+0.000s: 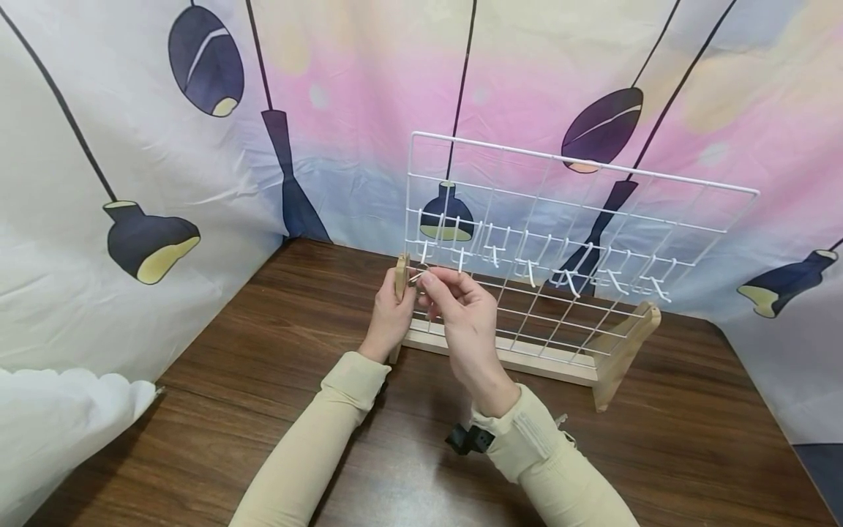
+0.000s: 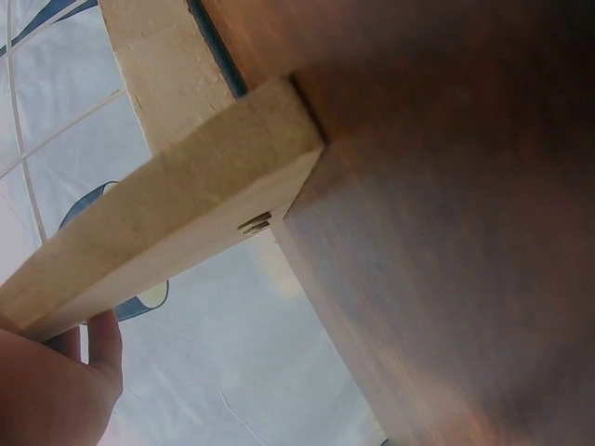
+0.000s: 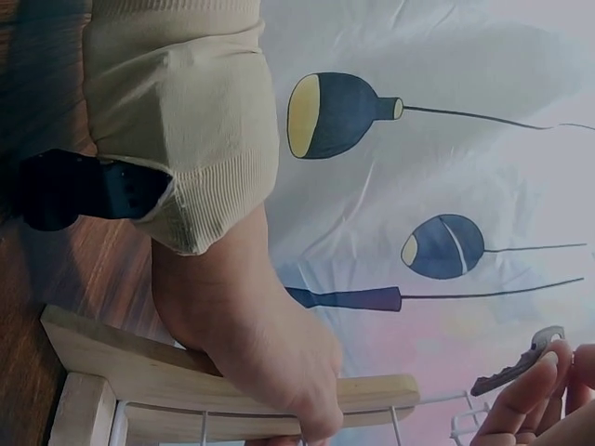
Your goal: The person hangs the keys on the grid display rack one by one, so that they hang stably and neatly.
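Note:
My left hand (image 1: 390, 311) grips the upper part of the rack's left wooden upright (image 1: 401, 278); the left wrist view shows its fingers (image 2: 107, 348) behind the wood. With thumb and forefinger, my right hand (image 1: 470, 315) pinches a small grey metal key (image 3: 509, 373), held close beside the left hand. White double-prong hooks (image 1: 529, 271) hang in a row across the white wire grid (image 1: 582, 183). The leftmost hook (image 1: 424, 250) is just above the key in the head view.
A pale wooden base bar (image 1: 546, 366) and a right wooden upright (image 1: 626, 351) support the grid on the dark wooden table (image 1: 263, 410). Behind stands a curtain (image 1: 369, 110) printed with lamps. White cloth (image 1: 66, 417) lies at the left edge.

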The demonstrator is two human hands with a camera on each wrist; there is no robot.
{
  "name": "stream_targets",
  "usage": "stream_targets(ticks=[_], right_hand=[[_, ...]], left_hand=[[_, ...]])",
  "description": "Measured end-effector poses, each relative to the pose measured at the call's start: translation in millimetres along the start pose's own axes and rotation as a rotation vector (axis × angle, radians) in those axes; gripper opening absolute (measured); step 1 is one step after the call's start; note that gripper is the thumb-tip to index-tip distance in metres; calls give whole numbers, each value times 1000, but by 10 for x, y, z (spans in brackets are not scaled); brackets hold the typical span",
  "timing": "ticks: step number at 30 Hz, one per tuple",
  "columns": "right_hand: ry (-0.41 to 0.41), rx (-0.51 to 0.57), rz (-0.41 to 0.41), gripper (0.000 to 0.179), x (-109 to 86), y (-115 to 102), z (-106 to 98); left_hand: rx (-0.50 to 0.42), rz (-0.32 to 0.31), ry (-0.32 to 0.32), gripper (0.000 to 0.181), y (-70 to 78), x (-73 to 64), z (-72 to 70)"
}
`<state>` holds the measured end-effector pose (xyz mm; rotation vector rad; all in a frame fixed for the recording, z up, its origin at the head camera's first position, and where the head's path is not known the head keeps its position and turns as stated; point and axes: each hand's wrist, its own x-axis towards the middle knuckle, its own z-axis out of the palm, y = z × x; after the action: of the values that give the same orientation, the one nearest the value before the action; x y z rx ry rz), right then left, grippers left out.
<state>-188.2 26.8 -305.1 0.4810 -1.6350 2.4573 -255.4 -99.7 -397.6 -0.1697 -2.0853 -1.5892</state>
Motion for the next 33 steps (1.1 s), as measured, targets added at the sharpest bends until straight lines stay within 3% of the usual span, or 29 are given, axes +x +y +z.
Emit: stream_targets(ticks=[18, 27, 33], right_hand=[[15, -6, 24, 15, 36, 37, -21], [32, -23, 76, 13, 24, 55, -66], [-8, -59, 95, 14, -30, 45, -149]], left_hand=[[-11, 27, -4, 21, -6, -6, 6], [13, 33, 10, 21, -18, -1, 0], [-12, 48, 7, 24, -27, 6, 2]])
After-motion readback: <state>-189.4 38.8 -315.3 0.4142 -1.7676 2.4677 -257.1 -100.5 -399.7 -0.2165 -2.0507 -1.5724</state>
